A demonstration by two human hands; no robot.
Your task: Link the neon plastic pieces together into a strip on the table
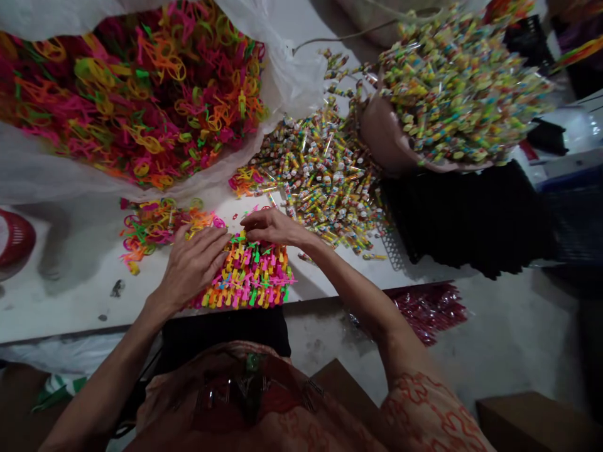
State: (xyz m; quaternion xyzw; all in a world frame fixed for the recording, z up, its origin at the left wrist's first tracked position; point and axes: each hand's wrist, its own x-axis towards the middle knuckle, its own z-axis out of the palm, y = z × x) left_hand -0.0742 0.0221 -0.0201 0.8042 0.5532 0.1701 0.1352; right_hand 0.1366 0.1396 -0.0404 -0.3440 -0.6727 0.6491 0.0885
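Observation:
My left hand (196,256) lies nearly flat, fingers stretched out, over the left side of a block of small plastic toys (249,276). These toys stand in tight rows of pink, yellow, orange and green at the table's front edge. My right hand (269,226) is at the far edge of the rows, its fingers bent together; whatever they hold is hidden. Beyond my left hand is a loose heap of similar plastic pieces (157,226). To the right of my right hand spreads a pile of small wrapped candy-like tubes (330,176).
A large white plastic bag (292,75) full of bright plastic pieces lies at the back left. A pink basin (384,129) overflows with wrapped tubes. Black material (471,216) lies at the right, a red container (16,242) at the left. Dark red packets (431,311) are below the table edge.

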